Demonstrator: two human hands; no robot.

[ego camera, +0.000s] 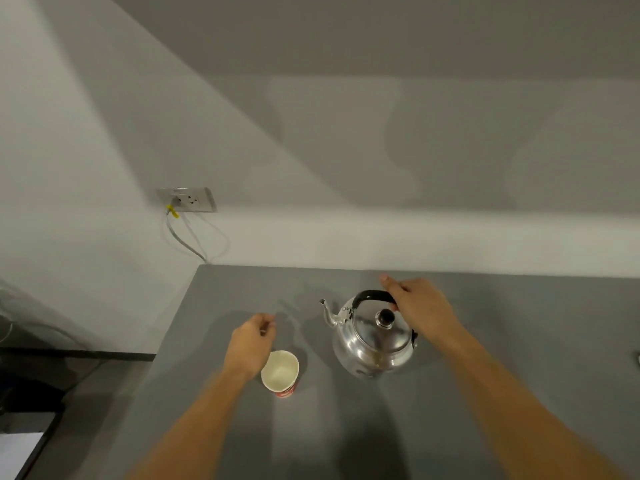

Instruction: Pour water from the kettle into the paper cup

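Note:
A shiny steel kettle [372, 337] with a black handle and black lid knob stands on the grey table [519, 341], spout pointing left. My right hand [420, 306] rests over the right end of the handle, fingers curled around it. A white paper cup [280, 372] with red print stands upright and looks empty, left of the kettle. My left hand [251, 341] hovers just left of and behind the cup, fingers loosely curled, holding nothing and not touching the cup.
The table's left edge runs diagonally past the cup. On the white wall behind the table sits a socket [188, 199] with a grey cable hanging down. Dark furniture [20, 393] stands at the lower left.

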